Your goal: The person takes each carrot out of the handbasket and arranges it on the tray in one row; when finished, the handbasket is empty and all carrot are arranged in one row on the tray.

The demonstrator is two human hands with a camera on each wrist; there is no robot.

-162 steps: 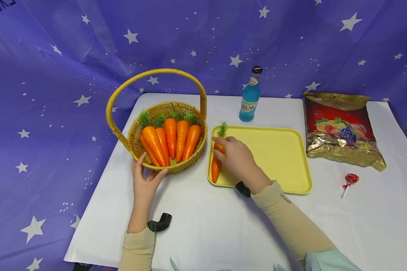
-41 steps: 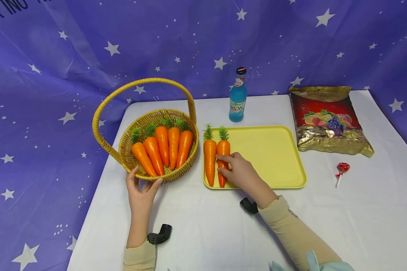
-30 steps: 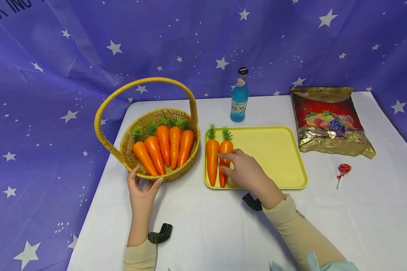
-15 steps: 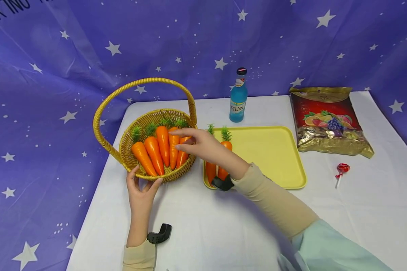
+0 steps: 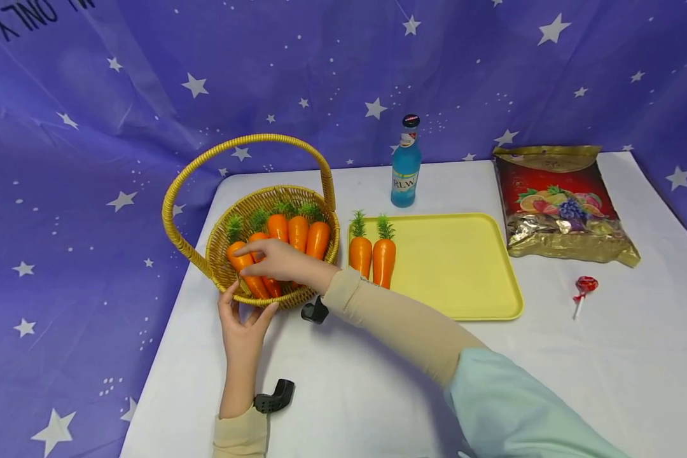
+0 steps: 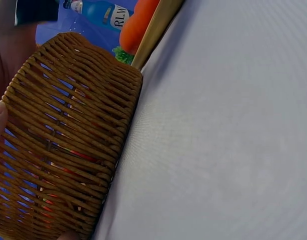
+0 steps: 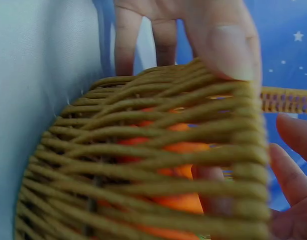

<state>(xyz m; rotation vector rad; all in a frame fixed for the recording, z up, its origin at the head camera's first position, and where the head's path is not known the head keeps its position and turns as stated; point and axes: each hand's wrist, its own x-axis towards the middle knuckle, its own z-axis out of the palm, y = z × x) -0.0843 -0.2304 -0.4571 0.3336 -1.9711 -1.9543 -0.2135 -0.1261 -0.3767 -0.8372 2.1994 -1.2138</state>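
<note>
My left hand (image 5: 243,327) grips the front rim of a yellow wicker basket (image 5: 215,254), thumb on the outside. Several orange carrots with green tops lie inside it. Over the basket is my right hand (image 5: 277,259), its thumb and fingers spread about the leftmost carrot (image 5: 256,286); firm contact cannot be made out. In the right wrist view, the woven wall (image 7: 251,150) hides part of the carrots and fingers. Two more carrots, a left one (image 5: 360,254) and a right one (image 5: 384,257), lie side by side on a yellow tray (image 5: 458,267), their tips hidden by the right sleeve.
A blue bottle (image 5: 405,175) stands upright behind the tray. To the right lie a red and gold bag (image 5: 567,207) and a red lollipop (image 5: 586,286). The basket's tall handle (image 5: 263,137) arches above it. A starry purple cloth hangs behind the white table (image 5: 349,394).
A second carrot has come onto the tray beside the first. My right hand has since let go of it and moved left to the basket's leftmost carrot. My left hand stays on the rim.
</note>
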